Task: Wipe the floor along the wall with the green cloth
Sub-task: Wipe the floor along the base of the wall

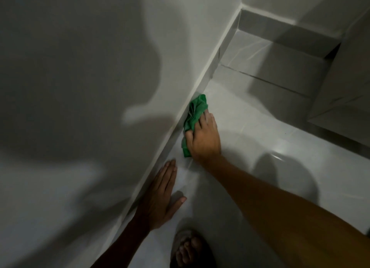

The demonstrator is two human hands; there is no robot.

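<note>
A crumpled green cloth (195, 115) lies on the pale tiled floor (250, 139), pressed right against the skirting (174, 135) at the foot of the white wall (80, 87). My right hand (204, 139) lies on top of the cloth and grips it, fingers pointing away from me along the wall. Part of the cloth sticks out ahead of the fingers and a corner shows under the wrist. My left hand (162, 197) rests flat on the floor nearer to me, fingers straight and together, thumb apart, its edge close to the skirting.
A bare foot in a sandal (187, 247) stands on the floor at the bottom centre. A low tiled ledge (280, 29) crosses the far corner. A pale cabinet front (344, 87) rises at the right. Dark grout lines (266, 81) cross the tiles ahead.
</note>
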